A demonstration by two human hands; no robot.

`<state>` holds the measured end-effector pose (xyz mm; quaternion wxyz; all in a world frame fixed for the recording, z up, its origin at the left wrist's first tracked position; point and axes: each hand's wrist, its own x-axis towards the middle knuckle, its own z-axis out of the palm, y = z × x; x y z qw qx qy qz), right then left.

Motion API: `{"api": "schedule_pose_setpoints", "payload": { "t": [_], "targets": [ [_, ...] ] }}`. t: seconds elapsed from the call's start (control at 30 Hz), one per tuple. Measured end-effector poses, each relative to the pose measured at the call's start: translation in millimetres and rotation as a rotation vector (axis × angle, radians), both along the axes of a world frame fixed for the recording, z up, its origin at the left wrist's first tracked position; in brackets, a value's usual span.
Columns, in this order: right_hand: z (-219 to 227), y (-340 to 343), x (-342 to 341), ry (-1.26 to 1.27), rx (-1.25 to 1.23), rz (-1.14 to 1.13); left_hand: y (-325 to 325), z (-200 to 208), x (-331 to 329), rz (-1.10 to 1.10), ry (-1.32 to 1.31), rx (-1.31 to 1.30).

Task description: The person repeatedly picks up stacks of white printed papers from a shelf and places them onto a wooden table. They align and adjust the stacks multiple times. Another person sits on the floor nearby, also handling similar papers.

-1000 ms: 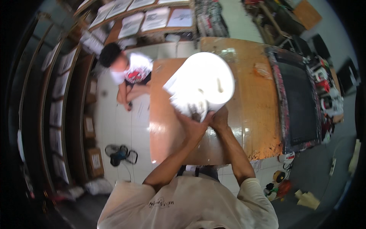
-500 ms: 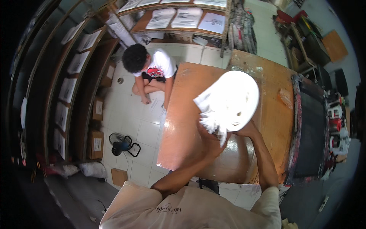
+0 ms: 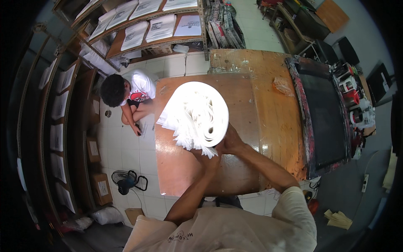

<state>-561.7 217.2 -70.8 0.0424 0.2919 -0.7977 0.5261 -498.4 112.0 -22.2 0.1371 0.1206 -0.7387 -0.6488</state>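
Observation:
Over the wooden table, I hold a thick curled stack of thin white sheets (image 3: 197,113) upright in both hands. Its smooth outer layer bends round the far and right sides, while loose layered edges fan out at the lower left. My left hand (image 3: 206,156) grips it from below at the near edge, its fingers mostly hidden by the sheets. Against the lower right side my right hand (image 3: 230,142) is closed, with part of its fingers out of sight behind the stack.
A framed screen (image 3: 325,113) lies along the right edge of the wooden table (image 3: 277,138). Crumpled clear plastic (image 3: 283,86) rests nearby. At left, a person (image 3: 134,92) sits on the floor near a fan (image 3: 126,181). Shelves (image 3: 172,42) with white stacks stand behind and left.
The view has turned to the right. The white stack has moved left over the table, and more of its inner folds now show. Both hands keep their hold.

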Motion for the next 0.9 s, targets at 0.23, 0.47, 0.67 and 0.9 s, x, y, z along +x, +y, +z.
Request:
{"api": "schedule_pose_setpoints", "payload": {
  "t": [0.23,0.47,0.67,0.9],
  "targets": [
    [66.8,44.7,-107.0,-0.521,0.047,0.489,-35.7,6.9,-5.8,0.098,-0.110,0.146],
    [41.4,-62.3,-88.9,-0.718,-0.375,0.181,-149.6,28.3,-55.3,-0.129,0.001,0.048],
    [112.1,-83.2,58.0,-0.973,-0.485,-0.069,-207.2,65.5,-60.3,-0.627,-0.514,0.218],
    [136.4,-86.3,214.0,-1.666,-0.643,0.160,-191.2,66.3,8.9,-1.045,-1.097,0.115]
  ]
}}
